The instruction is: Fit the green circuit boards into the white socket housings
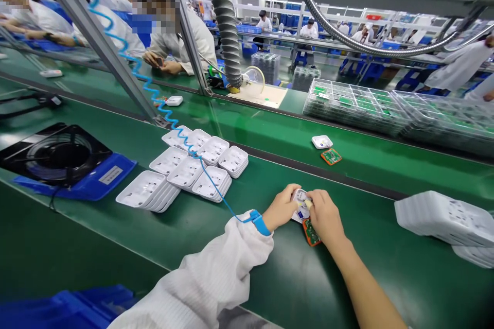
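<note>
White housing (pixel 300 204) flat, open side up, between both hands.

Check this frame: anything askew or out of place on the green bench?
Nothing stands out. Both hands, left hand and right hand, hold a white housing over a circuit board; the stacked white housings sit orderly.

both hands (pixel 304 210) meet on a plastic housing (pixel 300 204) on the desk (pixel 193 236), circuit board (pixel 311 232) under right hand. housing stacks (pixel 193 167) to the left, fan (pixel 64 156) further left. trays (pixel 355 105) behind, across conveyor (pixel 270 128).
</note>
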The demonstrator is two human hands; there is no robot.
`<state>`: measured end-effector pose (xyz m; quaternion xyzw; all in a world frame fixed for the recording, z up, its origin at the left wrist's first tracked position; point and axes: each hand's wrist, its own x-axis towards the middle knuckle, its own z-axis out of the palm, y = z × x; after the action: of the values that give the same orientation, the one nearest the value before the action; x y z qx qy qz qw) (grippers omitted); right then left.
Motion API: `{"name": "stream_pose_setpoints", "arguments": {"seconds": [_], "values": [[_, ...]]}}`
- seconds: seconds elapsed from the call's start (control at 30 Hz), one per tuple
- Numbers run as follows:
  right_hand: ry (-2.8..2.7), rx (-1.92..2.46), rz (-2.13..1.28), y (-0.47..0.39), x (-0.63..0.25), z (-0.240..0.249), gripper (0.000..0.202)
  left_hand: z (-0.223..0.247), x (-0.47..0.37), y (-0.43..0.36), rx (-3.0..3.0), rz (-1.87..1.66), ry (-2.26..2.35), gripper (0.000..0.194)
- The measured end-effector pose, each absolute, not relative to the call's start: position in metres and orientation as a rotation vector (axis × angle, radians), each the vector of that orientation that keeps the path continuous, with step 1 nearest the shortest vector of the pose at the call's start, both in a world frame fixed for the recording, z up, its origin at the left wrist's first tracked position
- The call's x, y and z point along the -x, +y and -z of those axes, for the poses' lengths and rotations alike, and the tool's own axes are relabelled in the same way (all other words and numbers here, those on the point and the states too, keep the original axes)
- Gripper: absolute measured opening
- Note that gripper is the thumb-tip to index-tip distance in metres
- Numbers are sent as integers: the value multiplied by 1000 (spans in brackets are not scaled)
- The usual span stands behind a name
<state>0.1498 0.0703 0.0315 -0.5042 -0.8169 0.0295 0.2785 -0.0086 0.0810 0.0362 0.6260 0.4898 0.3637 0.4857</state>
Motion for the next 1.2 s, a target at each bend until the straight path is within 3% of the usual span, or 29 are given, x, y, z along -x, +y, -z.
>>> {"name": "stream_pose_setpoints", "arguments": {"seconds": [0.13,0.37,0.53,0.77,1.2], "values": [[-2166,1311,-169,70,-148,-34,19,-38,8,79,-1483,-966,1296,18],[-1964,1369,-788,75,-155,-34,20,-42,4,75,-1606,-1001,1264,14],[-1971,1413,-362,68,-148,-40,17,-33,4,79,-1535,-1045,1395,15],[-2288,1456,-125,60,-126,-32,10,-29,1,77,-1377,-1008,1396,13],[-2248,1442,-155,65,-137,-27,14,-37,0,74,-1425,-933,1434,16]]}}
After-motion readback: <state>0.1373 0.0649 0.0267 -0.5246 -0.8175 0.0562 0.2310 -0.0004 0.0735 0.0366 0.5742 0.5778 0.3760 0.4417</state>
